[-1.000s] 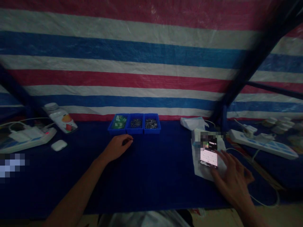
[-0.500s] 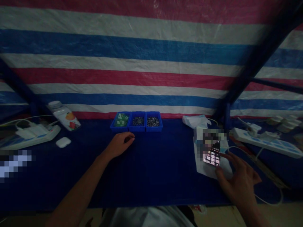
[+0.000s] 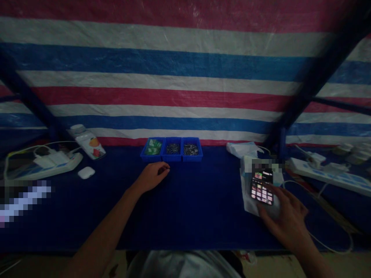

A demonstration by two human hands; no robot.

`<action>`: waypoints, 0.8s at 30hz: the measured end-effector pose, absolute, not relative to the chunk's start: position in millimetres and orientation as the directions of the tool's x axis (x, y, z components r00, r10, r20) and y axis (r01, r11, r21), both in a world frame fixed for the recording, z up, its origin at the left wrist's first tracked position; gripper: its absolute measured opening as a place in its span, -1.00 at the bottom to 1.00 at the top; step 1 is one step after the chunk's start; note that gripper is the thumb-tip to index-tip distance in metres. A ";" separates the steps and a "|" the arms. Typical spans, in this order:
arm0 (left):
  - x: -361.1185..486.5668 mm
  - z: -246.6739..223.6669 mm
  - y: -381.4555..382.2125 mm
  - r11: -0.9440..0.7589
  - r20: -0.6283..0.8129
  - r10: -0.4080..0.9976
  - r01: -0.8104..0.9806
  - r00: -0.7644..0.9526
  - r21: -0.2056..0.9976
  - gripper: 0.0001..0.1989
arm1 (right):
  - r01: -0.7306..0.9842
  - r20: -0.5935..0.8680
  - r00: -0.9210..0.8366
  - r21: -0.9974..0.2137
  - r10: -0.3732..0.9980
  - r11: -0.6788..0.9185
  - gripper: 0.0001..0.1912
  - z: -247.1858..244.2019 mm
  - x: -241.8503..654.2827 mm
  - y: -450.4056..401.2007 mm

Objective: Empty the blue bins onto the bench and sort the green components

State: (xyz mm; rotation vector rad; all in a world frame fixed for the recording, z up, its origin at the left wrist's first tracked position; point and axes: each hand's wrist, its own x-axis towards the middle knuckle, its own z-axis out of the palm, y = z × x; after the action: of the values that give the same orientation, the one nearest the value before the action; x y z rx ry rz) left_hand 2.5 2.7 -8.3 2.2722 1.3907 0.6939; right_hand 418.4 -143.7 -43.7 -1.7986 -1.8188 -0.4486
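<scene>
My right hand (image 3: 286, 216) is over a phone (image 3: 262, 189) on the right side of the table. Its fingers are stretched and apart, with a fingertip at the lit screen, which shows a grid of small pictures. Under the phone lies a white sheet (image 3: 251, 204), perhaps paper or thin plastic. My left hand (image 3: 152, 175) rests on the blue tabletop with its fingers curled in; nothing shows in them. Just beyond it stand three joined blue trays: one with green-and-white packets (image 3: 153, 147), two with small dark metal pieces (image 3: 173, 148), too small to name.
At left are a white bottle (image 3: 88, 143) with fruit pictures, a white earbud case (image 3: 86, 172) and a power strip (image 3: 62, 166). Another power strip (image 3: 330, 172) with cables lies at right. Blue frame bars (image 3: 304, 88) slant before a striped sheet (image 3: 185, 77).
My right hand has moved a little left, further over the phone, and its screen content has shifted. The whole view has swung slightly. My left hand stays curled on the table.
</scene>
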 end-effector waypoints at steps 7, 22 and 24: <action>1.7 -8.7 2.2 -0.440 0.226 0.897 0.714 0.381 0.545 -0.78 | 0.992 0.581 0.037 -0.119 0.813 0.040 -0.41 -44.3 417.1 -142.6; 1.0 -8.9 2.9 -0.445 0.225 0.895 0.720 0.386 0.533 -0.77 | 0.995 0.545 0.055 -0.099 0.836 -0.001 -0.56 -33.9 411.1 -120.2; 1.2 -8.8 2.8 -0.444 0.221 0.895 0.717 0.388 0.537 -0.77 | 0.996 0.576 0.069 -0.083 0.814 -0.026 -0.58 -34.3 407.4 -125.5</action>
State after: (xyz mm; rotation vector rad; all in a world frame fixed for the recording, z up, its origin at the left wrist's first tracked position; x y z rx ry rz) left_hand 1.2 2.8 -8.8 2.2980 1.3999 0.6941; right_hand 407.4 -125.5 -34.3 -1.8905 -1.7934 -0.5190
